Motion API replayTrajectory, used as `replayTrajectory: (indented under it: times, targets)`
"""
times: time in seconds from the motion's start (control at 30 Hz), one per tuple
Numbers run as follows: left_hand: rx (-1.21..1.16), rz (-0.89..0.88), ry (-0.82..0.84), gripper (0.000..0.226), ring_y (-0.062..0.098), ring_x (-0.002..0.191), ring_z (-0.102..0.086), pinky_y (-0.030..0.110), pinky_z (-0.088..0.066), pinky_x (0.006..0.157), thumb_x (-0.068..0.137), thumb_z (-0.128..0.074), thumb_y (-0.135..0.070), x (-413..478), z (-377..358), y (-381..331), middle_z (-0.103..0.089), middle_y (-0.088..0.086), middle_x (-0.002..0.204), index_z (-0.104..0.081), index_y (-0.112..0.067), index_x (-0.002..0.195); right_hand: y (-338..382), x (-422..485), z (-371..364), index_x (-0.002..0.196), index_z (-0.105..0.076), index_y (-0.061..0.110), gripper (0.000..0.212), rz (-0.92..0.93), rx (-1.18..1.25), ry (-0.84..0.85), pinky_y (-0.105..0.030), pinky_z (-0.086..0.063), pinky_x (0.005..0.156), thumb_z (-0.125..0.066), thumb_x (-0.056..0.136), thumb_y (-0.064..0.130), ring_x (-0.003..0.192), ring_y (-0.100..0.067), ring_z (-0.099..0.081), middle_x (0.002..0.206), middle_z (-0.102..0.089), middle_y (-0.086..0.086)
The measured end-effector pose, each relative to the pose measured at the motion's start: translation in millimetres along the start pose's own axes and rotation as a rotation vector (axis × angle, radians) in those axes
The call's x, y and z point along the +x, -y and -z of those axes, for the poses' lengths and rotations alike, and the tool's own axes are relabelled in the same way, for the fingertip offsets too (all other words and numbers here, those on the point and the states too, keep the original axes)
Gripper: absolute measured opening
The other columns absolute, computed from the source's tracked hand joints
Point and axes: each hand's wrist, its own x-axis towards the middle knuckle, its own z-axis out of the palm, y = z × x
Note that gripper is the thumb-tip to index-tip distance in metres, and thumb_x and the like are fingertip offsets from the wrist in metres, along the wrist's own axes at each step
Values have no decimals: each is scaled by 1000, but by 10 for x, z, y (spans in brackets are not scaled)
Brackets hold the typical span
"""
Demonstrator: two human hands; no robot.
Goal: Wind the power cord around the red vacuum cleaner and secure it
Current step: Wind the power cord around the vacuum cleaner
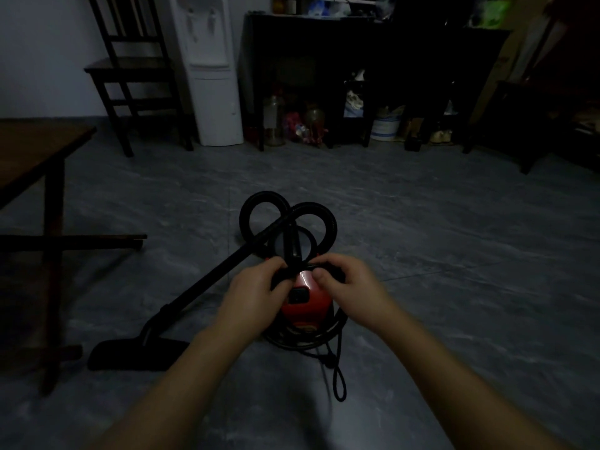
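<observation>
The red vacuum cleaner point(306, 303) stands on the grey floor in the middle of the dim room. Its black power cord point(337, 362) is coiled around the base, and a loose loop trails toward me. Its black hose point(285, 216) curls in two loops behind it, and the wand runs left down to the floor nozzle point(136, 354). My left hand point(253, 287) and my right hand point(347, 282) are both on top of the vacuum, fingers closed around a black part of the cord there. What lies under the fingers is hidden.
A dark wooden table point(39, 157) stands at the left. Along the back wall are a chair point(136, 73), a white water dispenser point(211, 76) and a black shelf unit point(373, 76) with jars and clutter beneath. Open grey floor surrounds the vacuum.
</observation>
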Motion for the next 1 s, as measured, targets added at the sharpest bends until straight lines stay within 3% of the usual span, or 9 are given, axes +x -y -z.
replayTrajectory:
  times: [0.17,0.3,0.37,0.43,0.53,0.63,0.73,0.83,1.0]
  targets:
    - [-232,96,-166,11,4,67,-65,17,-49,59,88,-65,-15,39,30,-96,-68,-6,72,-65,-22,80,-84,31,8,102,-72,29,16,-18,116,-44,-46,-59,88,-63,93,37,89,-19,-73,93,-76,-2]
    - [-387,178,-194,10,19,56,-65,35,-54,57,85,-67,-16,37,52,-162,-66,4,58,-64,-14,76,-112,34,8,96,-72,31,14,-12,124,-42,-44,-58,87,-59,97,28,85,-13,-71,88,-75,0]
    - [-418,194,-186,11,20,50,-64,33,-54,53,85,-69,-16,42,52,-192,-65,10,56,-64,-10,76,-101,37,14,94,-72,28,14,-5,123,-56,-46,-57,84,-59,98,26,84,-15,-70,91,-74,-5]
    - [-416,200,-165,13,18,55,-67,31,-54,56,83,-72,-19,65,55,-194,-69,10,64,-65,-11,77,-77,32,14,96,-72,25,14,6,141,-65,-50,-56,85,-60,95,31,87,-25,-71,95,-73,-13]
    - [-352,194,-44,25,20,67,-70,39,-56,65,75,-77,-38,94,85,-129,-71,6,70,-66,-15,75,-101,37,43,99,-74,28,18,2,127,-73,-57,-55,89,-60,92,37,95,-34,-70,97,-73,-12]
    - [-271,180,88,33,26,73,-72,47,-58,70,67,-73,-48,70,104,-105,-72,8,72,-66,-17,78,-121,43,111,102,-74,22,14,9,71,-60,-50,-56,92,-62,96,22,96,-19,-71,97,-75,-2]
    - [-123,99,136,21,4,75,-70,37,-59,74,78,-75,-42,35,72,-97,-74,-6,81,-73,-26,92,-83,21,119,105,-74,21,15,17,-19,16,-40,-57,93,-62,96,20,97,-9,-71,100,-76,2]
    - [-25,37,96,21,-4,77,-67,32,-57,75,85,-66,-48,36,56,-64,-73,-15,85,-73,-34,100,-53,10,63,104,-74,21,13,14,-29,51,-36,-59,89,-63,96,22,94,-7,-71,98,-76,2]
    - [15,26,-37,42,5,70,-65,39,-56,66,77,-45,-64,31,27,-18,-68,-10,75,-65,-30,91,-100,55,84,99,-74,25,9,12,49,-9,-30,-59,80,-67,94,26,87,-10,-72,92,-76,1]
